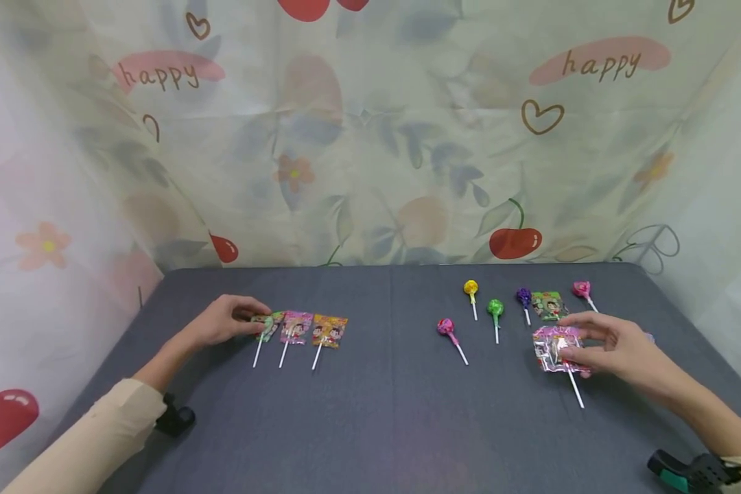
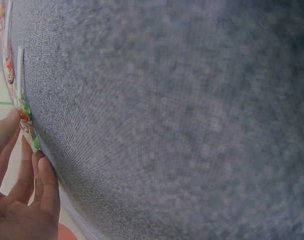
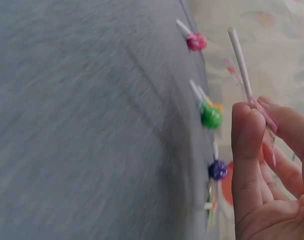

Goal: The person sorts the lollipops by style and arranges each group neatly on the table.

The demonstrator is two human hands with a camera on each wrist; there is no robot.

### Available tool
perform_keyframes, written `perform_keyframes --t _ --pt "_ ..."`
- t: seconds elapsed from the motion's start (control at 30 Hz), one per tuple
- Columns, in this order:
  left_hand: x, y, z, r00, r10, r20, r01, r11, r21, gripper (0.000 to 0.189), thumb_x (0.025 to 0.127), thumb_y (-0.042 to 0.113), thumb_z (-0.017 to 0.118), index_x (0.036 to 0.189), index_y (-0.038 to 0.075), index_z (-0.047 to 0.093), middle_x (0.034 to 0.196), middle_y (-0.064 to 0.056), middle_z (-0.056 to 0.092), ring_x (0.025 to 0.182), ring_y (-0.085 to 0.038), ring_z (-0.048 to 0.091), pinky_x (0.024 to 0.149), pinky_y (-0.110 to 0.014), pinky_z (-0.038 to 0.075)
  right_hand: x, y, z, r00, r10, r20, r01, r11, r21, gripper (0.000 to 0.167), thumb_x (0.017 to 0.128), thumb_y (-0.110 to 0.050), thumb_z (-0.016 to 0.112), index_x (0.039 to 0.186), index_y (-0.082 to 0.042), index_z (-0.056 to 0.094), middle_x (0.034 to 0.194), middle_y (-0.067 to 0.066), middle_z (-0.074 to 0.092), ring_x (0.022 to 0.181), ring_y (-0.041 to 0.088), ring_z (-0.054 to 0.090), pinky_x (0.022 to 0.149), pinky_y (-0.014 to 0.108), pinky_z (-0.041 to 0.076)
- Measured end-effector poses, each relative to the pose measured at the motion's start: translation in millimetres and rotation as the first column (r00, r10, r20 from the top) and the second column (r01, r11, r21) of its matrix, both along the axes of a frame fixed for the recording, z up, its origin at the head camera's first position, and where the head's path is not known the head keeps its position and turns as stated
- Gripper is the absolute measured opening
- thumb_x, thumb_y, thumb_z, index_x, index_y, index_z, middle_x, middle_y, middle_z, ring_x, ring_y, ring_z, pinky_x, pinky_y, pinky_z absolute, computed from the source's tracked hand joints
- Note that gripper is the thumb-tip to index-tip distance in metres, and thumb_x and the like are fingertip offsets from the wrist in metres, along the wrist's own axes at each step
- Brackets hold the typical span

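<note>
At the left of the table, my left hand [image 1: 225,321] pinches the edge of a green flat-wrapped lollipop [image 1: 274,324]. The left wrist view has that green wrapper [image 2: 26,112] between thumb and fingers, close to the cloth. Right beside it lie a pink flat-wrapped lollipop [image 1: 296,328] and an orange one [image 1: 330,331], sticks toward me. My right hand [image 1: 620,350] holds another lollipop in a shiny pink wrapper [image 1: 548,348] between thumb and fingers. In the right wrist view its white stick [image 3: 240,65] points up, raised off the table; the fingers cover part of the wrapper.
Round lollipops lie on the right half of the grey table [image 1: 370,425]: yellow [image 1: 471,287], green [image 1: 495,307], purple [image 1: 523,297] and pink [image 1: 446,326]. Another pink one [image 1: 582,289] and a green flat-wrapped lollipop [image 1: 548,305] lie behind my right hand. A patterned curtain [image 1: 370,171] hangs behind.
</note>
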State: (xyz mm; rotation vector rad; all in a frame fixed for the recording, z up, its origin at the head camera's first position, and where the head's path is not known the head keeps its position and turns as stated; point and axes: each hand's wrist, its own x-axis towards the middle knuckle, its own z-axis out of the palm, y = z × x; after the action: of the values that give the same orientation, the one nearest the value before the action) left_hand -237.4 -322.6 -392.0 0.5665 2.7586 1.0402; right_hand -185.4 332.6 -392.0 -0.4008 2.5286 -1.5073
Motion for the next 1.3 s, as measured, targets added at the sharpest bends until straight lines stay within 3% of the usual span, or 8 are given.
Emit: perform_keyframes --t 0.2,0.43,0.63,0.83,1.03,1.3 --pt "-0.4 -0.8 0.2 1.0 -0.005 0.001 0.005 1.0 -0.001 0.029 0.094 0.012 0.076 0.119 -0.001 0.072 0.115 -0.014 0.069 0.103 -0.029 0.065 0.084 -0.043 0.051 -11.8 -22.7 2.7 1.0 0.018 -0.018 -0.019 0.997 -0.07 0.051 0.094 -0.013 0.076 0.138 0.0 0.053 0.112 0.021 0.067 0.079 0.031 0.07 0.069 0.041 0.058" --pt "-1.5 0.9 0.9 1.0 0.004 0.013 -0.004 1.0 0.004 0.028 0.094 0.011 0.076 0.119 -0.001 0.072 0.113 -0.014 0.069 0.101 -0.028 0.065 0.082 -0.04 0.051 -23.3 -49.6 6.0 0.997 0.067 -0.035 -0.069 0.996 -0.062 0.05 0.093 -0.017 0.078 0.136 -0.003 0.057 0.125 0.02 0.059 0.095 0.028 0.068 0.073 0.037 0.057" --pt "-2.7 3.2 2.6 1.0 0.019 0.019 -0.019 1.0 -0.001 0.026 0.093 0.01 0.076 0.118 -0.001 0.072 0.112 -0.013 0.07 0.1 -0.028 0.065 0.081 -0.039 0.051 -34.4 -71.3 9.1 0.994 0.102 -0.039 -0.105 0.992 -0.074 0.052 0.091 -0.018 0.081 0.135 -0.006 0.057 0.116 0.017 0.066 0.093 0.03 0.067 0.073 0.036 0.056" --pt "-3.6 2.8 3.2 0.999 0.021 0.024 -0.021 1.0 -0.013 0.026 0.094 0.008 0.075 0.117 -0.002 0.072 0.112 -0.014 0.07 0.1 -0.027 0.065 0.081 -0.041 0.051 -44.7 -96.2 6.8 0.986 0.165 -0.012 -0.165 0.971 -0.175 0.053 0.09 -0.012 0.08 0.136 -0.004 0.055 0.109 0.019 0.07 0.083 0.03 0.069 0.072 0.04 0.057" --pt "-3.5 2.4 2.7 1.0 0.014 0.028 -0.014 1.0 -0.012 0.026 0.094 0.009 0.075 0.118 -0.002 0.072 0.113 -0.014 0.07 0.101 -0.029 0.066 0.081 -0.04 0.051 -51.1 -122.3 5.9 0.982 0.188 -0.021 -0.188 0.964 -0.186 0.051 0.088 -0.013 0.082 0.133 -0.006 0.06 0.096 0.019 0.069 0.077 0.022 0.065 0.065 0.037 0.053" --pt "-2.0 3.5 4.6 0.999 0.006 0.035 -0.006 1.0 -0.004 0.028 0.094 0.01 0.075 0.118 -0.003 0.071 0.114 -0.016 0.069 0.101 -0.029 0.065 0.08 -0.041 0.051 -58.7 -162.1 5.0 0.974 0.228 -0.012 -0.222 0.935 -0.277 0.046 0.089 -0.008 0.08 0.13 -0.002 0.06 0.092 0.02 0.069 0.076 0.019 0.064 0.071 0.038 0.056"
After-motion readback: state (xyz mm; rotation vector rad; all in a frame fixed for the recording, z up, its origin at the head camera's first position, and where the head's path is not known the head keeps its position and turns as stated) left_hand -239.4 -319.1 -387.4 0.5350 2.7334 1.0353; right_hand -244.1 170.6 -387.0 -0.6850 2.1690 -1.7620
